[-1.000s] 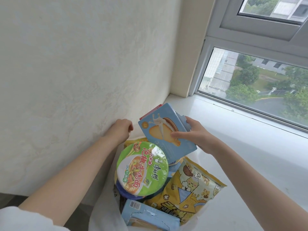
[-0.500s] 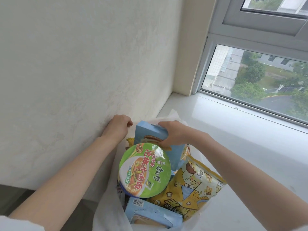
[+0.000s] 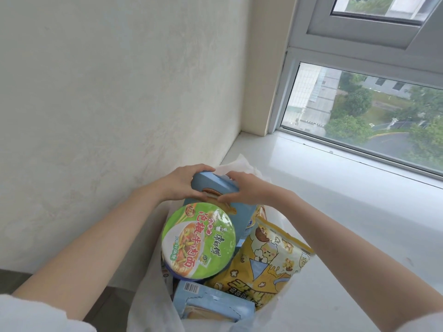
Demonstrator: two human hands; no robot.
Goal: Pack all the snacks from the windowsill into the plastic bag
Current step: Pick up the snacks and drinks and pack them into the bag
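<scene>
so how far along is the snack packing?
Mostly done: the noodle bowl, popcorn bag and a light-blue box sit in the plastic bag. In hand: left hand and right hand both grip the blue biscuit box at the bag's mouth. Left: seating it; the visible windowsill shows no snacks.

One white plastic bag (image 3: 153,305) on the sill, and the count inside: two blue boxes in plain view, the upright blue box (image 3: 215,188) at the far end and a second blue box (image 3: 211,304) lying nearest. One green-lidded noodle bowl (image 3: 199,240). One yellow popcorn bag (image 3: 266,259). Two hands: left hand (image 3: 179,182), right hand (image 3: 247,188). One more yellow packet edge (image 3: 260,212) peeks out, kind unclear.
</scene>
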